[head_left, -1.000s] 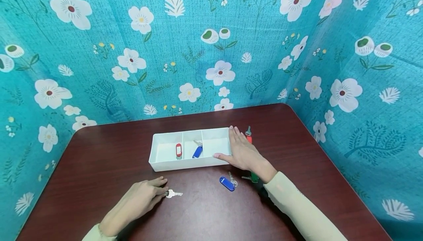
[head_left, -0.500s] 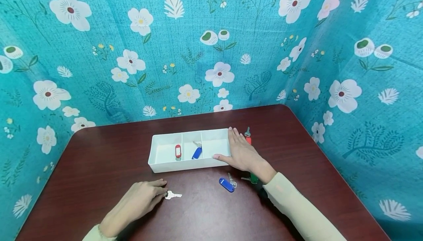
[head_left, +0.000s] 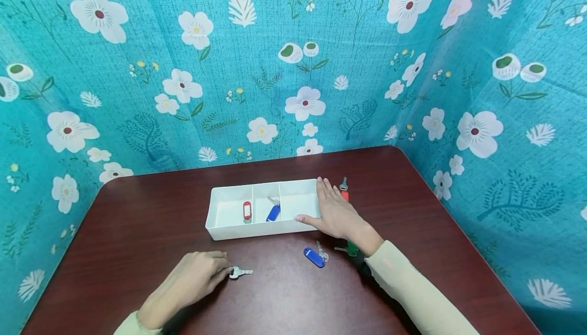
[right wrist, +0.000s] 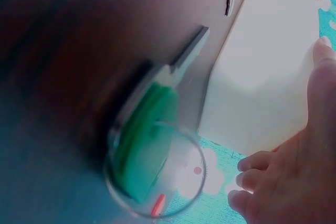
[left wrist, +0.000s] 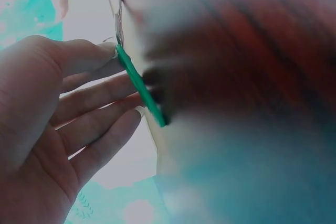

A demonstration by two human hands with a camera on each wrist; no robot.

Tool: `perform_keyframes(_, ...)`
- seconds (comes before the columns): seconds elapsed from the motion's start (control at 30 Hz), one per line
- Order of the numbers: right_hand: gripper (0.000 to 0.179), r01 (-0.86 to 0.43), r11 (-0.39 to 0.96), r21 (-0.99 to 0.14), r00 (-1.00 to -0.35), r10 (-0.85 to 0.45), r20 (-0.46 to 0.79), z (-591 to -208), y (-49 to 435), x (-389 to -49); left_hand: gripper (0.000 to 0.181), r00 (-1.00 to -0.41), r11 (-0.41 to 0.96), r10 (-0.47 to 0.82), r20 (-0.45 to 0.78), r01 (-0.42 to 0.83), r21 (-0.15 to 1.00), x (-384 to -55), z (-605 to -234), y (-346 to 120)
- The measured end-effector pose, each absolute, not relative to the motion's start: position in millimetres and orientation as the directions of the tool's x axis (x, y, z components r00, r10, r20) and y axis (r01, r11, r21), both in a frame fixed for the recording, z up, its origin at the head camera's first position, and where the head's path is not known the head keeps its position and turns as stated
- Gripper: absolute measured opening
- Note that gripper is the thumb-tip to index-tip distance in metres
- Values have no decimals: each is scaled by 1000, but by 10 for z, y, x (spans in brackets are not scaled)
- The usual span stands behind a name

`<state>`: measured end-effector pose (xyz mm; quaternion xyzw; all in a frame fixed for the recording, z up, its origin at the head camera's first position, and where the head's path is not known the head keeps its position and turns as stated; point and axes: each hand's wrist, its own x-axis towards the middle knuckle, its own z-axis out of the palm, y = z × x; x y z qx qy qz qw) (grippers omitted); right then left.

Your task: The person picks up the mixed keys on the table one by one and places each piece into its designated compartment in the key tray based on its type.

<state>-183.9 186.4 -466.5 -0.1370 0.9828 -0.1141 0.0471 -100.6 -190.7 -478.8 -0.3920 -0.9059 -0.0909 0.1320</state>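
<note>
My left hand (head_left: 194,279) is low over the table, left of centre, with thumb and fingers pinching a green key tag (left wrist: 139,85). From the tag a silver key (head_left: 240,272) sticks out to the right; the tag itself is hidden under the hand in the head view. My right hand (head_left: 339,212) rests with straight fingers against the right end of a white three-compartment tray (head_left: 257,231), thumb at its front rim. A red-tagged key (head_left: 247,210) lies in the left compartment, a blue-tagged key (head_left: 273,212) in the middle one.
In front of the tray lies another blue-tagged key (head_left: 314,257). Another green-tagged key (head_left: 352,248) lies partly under the right forearm, and a red-tagged key (head_left: 344,192) is beyond the right hand. Flowered teal cloth (head_left: 261,95) hangs behind the dark table (head_left: 114,233).
The left hand's fingers have drawn in closer round the tag. The right hand, the tray and the other keys stay in place.
</note>
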Motion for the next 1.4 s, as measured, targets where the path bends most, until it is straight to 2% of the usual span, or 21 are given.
perform_keyframes(0.57,127,-264,936,-233,-958,-282,-49,-4662,1867,-1836,32,-691,692,657,302,711,122,-991,-4674,-1878)
perform_keyframes(0.93,128,-263,933,-245,-957,-284,-52,-4678,1875,-1849,26,-668,682,668,327,726,90,-1028,-4590,-1815)
perform_keyframes(1.23,127,-257,931,-260,-959,-279,-54,-4678,1873,-1848,17,-632,675,663,400,737,47,-1053,-4482,-1769)
perform_keyframes(1.4,127,-251,931,-263,-960,-275,-56,-4681,1871,-1855,16,-638,680,657,401,731,48,-1075,-4429,-1761)
